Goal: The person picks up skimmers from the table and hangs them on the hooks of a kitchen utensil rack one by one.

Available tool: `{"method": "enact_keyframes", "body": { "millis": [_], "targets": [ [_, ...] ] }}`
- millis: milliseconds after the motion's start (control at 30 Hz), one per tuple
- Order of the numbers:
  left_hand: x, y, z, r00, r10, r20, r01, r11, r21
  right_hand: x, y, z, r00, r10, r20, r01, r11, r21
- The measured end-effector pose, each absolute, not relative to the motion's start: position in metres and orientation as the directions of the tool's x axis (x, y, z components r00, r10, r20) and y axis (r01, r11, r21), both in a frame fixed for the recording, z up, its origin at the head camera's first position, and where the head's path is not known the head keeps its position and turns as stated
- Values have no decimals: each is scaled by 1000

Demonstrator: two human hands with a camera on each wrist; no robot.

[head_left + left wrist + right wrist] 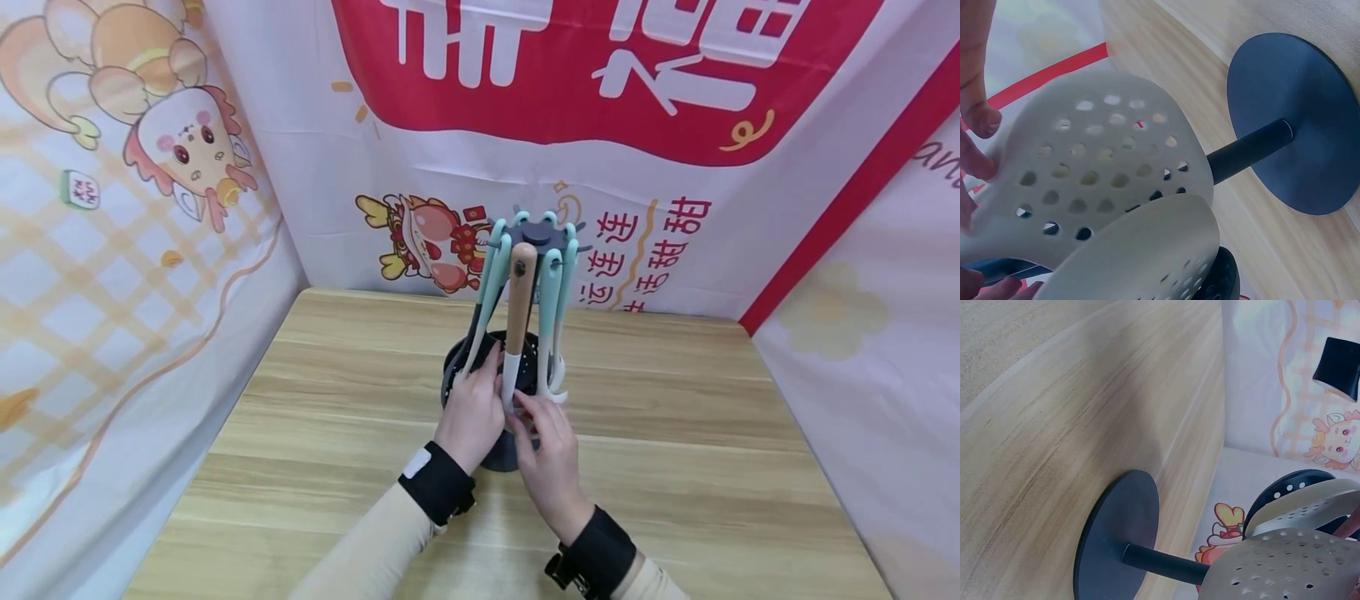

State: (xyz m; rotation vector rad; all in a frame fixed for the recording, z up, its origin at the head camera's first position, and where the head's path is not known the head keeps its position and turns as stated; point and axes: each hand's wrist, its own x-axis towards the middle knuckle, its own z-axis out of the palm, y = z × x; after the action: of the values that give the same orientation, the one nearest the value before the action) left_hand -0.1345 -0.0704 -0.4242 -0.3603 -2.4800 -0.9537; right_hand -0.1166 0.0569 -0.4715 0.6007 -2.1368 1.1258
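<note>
In the head view a skimmer with a brown wood-look handle (519, 300) hangs at the front of a dark utensil stand (536, 237). My right hand (551, 458) pinches its pale neck from the right, thumb and fingertips close together. From the left, my left hand (472, 417) reaches up beside that neck, one finger pointing upward; its grip is partly hidden. The left wrist view shows the pale perforated skimmer head (1104, 144) hanging next to the post, with fingertips (984, 119) at its edge. A second pale perforated utensil (1141, 250) overlaps it.
Several mint-handled utensils (551, 287) hang around the stand's top ring. A black perforated utensil (454, 367) is on the left side. The round dark base (1119, 534) stands on the wood-grain table (337, 400). Printed cloth (300, 125) backs the table.
</note>
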Motion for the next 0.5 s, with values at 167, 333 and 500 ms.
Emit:
{"method": "enact_keyframes", "body": {
  "millis": [167, 333, 500],
  "targets": [
    [-126, -75, -423, -852, 87, 517, 404, 736, 543, -115, 57, -472, -679, -81, 729, -665, 488, -565],
    [-119, -86, -420, -814, 69, 577, 435, 730, 527, -122, 60, -464, -584, -66, 809, -756, 408, -512],
    [-115, -105, -412, -774, 58, 631, 464, 729, 503, -134, 75, -449, -518, -83, 851, -800, 399, -448]
  ]
}}
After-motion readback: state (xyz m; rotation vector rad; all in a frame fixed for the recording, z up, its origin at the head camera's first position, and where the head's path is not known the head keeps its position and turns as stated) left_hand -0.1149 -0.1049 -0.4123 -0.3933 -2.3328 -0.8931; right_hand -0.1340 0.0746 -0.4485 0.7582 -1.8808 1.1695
